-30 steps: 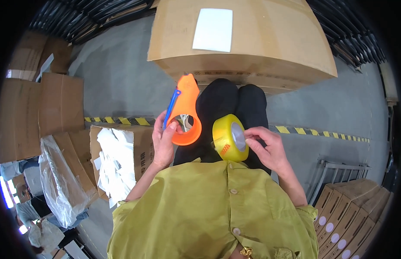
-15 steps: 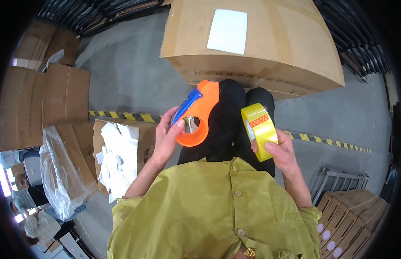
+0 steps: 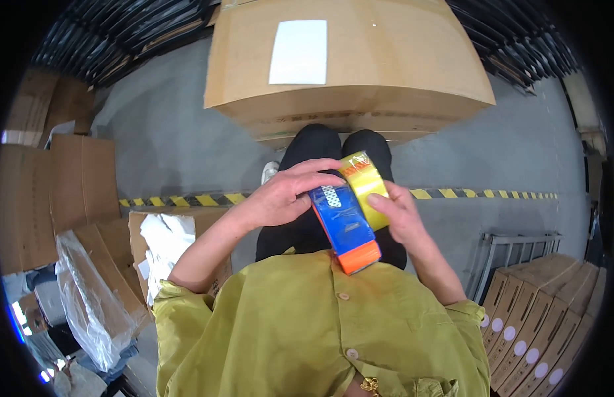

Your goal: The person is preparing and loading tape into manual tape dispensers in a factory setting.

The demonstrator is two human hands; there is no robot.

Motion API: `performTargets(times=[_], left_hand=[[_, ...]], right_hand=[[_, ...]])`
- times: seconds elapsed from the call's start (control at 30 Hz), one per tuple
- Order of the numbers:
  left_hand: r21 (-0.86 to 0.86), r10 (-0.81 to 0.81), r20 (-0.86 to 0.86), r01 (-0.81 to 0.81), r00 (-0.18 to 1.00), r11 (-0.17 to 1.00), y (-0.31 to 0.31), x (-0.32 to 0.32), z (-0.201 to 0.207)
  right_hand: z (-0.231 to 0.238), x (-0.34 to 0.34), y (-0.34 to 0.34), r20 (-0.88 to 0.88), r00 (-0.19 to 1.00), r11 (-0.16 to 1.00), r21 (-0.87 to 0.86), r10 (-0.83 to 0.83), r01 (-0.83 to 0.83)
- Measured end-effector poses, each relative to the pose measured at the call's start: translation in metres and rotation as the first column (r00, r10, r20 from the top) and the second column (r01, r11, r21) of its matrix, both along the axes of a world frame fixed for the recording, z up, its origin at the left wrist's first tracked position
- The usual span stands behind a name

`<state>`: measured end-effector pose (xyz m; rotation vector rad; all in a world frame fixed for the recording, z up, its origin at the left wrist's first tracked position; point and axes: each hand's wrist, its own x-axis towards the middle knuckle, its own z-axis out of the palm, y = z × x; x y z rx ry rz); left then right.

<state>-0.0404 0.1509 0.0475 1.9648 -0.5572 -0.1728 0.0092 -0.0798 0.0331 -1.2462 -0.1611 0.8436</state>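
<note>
In front of my lap, my left hand [image 3: 284,195] grips an orange and blue tape dispenser [image 3: 347,225]. Its blue side faces up and its orange end points toward my shirt. My left fingers reach over its far end to the edge of a yellow roll of packing tape [image 3: 370,185]. That roll is in my right hand [image 3: 399,215], thumb on its outer face and the other fingers mostly hidden behind it. Roll and dispenser lie side by side and appear to touch; I cannot tell whether the roll is fitted into it.
A large cardboard box [image 3: 399,53] with a white sheet [image 3: 298,51] on top stands ahead of my knees. To my left is an open carton of white material [image 3: 165,238], beside clear plastic wrap [image 3: 92,304]. Flat boxes [image 3: 532,317] stand at the right, near a metal frame [image 3: 512,248].
My left hand has turned the dispenser over and brought it right, against the tape roll. My right hand has moved slightly left with the roll. The whole view has shifted.
</note>
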Motion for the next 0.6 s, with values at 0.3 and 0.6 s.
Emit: performTargets(times=[0.3, 0.6], left_hand=[[-0.089, 0.540, -0.677, -0.784, 0.500, 0.614, -0.028, -0.057, -0.043], [-0.461, 0.192, -0.839, -0.852, 0.510, 0.247, -0.033, -0.049, -0.033]], right_hand=[[-0.003, -0.027, -0.002, -0.094, 0.990, 0.995, 0.013, -0.102, 0.103], [0.002, -0.031, 0.019, 0.367, 0.930, 1.000, -0.012, -0.014, 0.020]])
